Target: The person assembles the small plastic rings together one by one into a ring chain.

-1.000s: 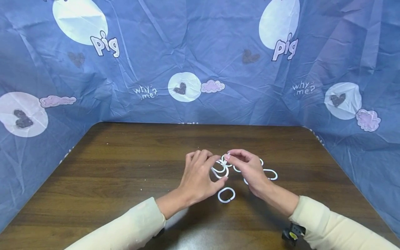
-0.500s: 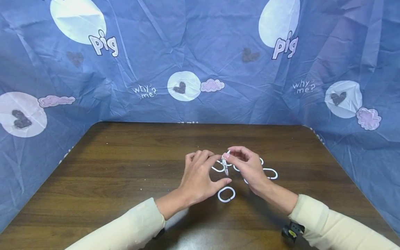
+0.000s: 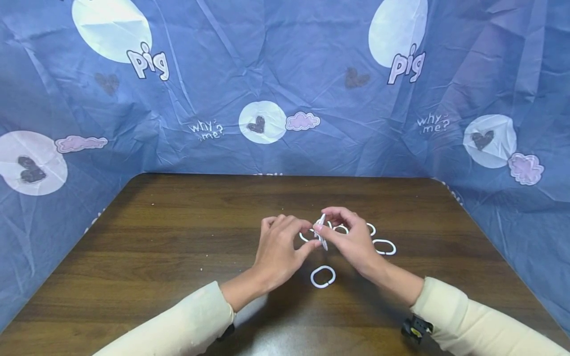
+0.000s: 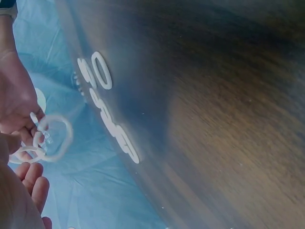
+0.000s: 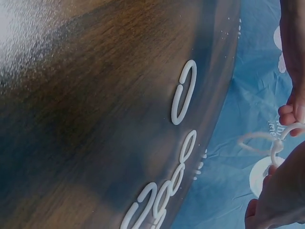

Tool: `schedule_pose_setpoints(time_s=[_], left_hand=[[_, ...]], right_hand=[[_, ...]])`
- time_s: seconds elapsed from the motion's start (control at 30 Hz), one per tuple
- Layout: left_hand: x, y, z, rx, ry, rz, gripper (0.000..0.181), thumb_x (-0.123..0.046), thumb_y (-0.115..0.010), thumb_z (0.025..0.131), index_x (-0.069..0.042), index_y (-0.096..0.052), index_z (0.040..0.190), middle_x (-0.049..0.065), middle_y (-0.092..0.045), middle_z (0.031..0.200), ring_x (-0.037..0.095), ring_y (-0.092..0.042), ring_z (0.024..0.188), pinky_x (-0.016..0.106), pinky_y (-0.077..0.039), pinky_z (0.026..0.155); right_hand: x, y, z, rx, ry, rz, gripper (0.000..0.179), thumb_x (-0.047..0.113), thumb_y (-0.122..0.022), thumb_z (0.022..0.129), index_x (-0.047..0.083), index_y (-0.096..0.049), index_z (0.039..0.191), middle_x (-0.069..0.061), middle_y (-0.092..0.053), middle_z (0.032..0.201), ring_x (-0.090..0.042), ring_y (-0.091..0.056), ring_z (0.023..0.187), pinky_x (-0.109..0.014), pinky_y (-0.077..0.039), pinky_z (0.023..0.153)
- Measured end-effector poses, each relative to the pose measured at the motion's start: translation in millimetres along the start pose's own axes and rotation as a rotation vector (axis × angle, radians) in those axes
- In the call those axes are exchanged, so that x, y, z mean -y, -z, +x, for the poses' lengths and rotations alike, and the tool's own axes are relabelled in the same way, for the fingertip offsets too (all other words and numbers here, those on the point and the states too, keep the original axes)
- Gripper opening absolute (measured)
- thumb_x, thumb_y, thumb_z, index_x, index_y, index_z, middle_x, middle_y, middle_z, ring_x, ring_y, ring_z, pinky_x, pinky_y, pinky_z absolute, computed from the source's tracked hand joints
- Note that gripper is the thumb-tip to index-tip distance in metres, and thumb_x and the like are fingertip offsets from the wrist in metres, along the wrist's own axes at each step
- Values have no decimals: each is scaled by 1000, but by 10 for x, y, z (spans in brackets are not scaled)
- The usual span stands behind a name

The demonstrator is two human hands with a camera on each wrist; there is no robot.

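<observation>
Several linked white plastic rings (image 3: 324,241), oval with a split in the side, are held up just above the table and seen nearly edge-on from the head. My right hand (image 3: 354,242) pinches them from the right between thumb and fingers. From the left, my left hand (image 3: 280,247) has its thumb and index finger on the same rings. The right wrist view shows a held ring (image 5: 255,143) hanging loosely from another between both hands. In the left wrist view, a held ring (image 4: 70,136) stands out past my fingertips. Fingers hide part of the join.
A loose white ring (image 3: 322,277) lies on the brown wooden table (image 3: 200,306) in front of the hands. Another loose ring (image 3: 385,247) lies right of my right hand, and several more sit behind the hands, partly covered. A blue printed cloth (image 3: 276,59) surrounds the table's back and sides.
The held rings have turned from showing their open loops to nearly edge-on. My left thumb, earlier spread away below, has come in onto them. Both hands have shifted slightly left.
</observation>
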State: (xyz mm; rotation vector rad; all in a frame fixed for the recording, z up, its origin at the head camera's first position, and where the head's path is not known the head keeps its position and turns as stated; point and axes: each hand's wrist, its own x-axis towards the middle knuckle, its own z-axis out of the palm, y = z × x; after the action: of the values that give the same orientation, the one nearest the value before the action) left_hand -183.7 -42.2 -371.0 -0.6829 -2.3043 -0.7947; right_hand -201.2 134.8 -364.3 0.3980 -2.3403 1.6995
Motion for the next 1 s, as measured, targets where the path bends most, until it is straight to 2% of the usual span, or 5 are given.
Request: schedule_pose_setpoints(time_s=[0.27, 0.47, 0.7, 0.87, 1.0], left_hand=[[-21, 21, 14, -27, -4, -24, 12, -21, -79, 79, -18, -70, 87, -9, -64, 77, 9, -55, 78, 37, -36, 87], [-40, 28, 34, -33, 37, -83, 12, -13, -79, 78, -16, -72, 86, -9, -67, 77, 10, -58, 77, 36, -37, 85], [-35, 49, 70, 12, 221, -191, 14, -7, -81, 75, -11, -72, 86, -6, -70, 75, 9, -61, 70, 31, -41, 80], [-15, 57, 99, 69, 387, -324, 12, -6, -80, 74, -10, -71, 80, -4, -70, 73, 6, -62, 67, 24, -48, 64], [14, 63, 118, 89, 522, -423, 11, -5, -81, 74, -6, -72, 79, 0, -71, 75, 8, -64, 68, 24, -50, 65]], right_hand=[[51, -4, -28, 13, 24, -108, 38, 19, -79, 78, 9, -65, 113, -14, -61, 105, -22, -50, 97, -36, -41, 82], [71, 16, -19, 25, 24, -76, 35, 17, -76, 81, 8, -64, 113, -13, -61, 104, -27, -49, 99, -38, -42, 83], [49, 56, 7, 33, 79, -28, 24, 12, -69, 88, 5, -68, 110, -9, -62, 97, -24, -50, 96, -34, -40, 84], [84, 101, 36, 60, 124, -18, 24, 11, -65, 90, 6, -70, 113, -8, -65, 102, -20, -46, 96, -29, -36, 83], [118, 140, 52, 60, 159, -33, 22, 12, -65, 91, 8, -70, 112, -4, -66, 105, -17, -46, 98, -28, -36, 83]])
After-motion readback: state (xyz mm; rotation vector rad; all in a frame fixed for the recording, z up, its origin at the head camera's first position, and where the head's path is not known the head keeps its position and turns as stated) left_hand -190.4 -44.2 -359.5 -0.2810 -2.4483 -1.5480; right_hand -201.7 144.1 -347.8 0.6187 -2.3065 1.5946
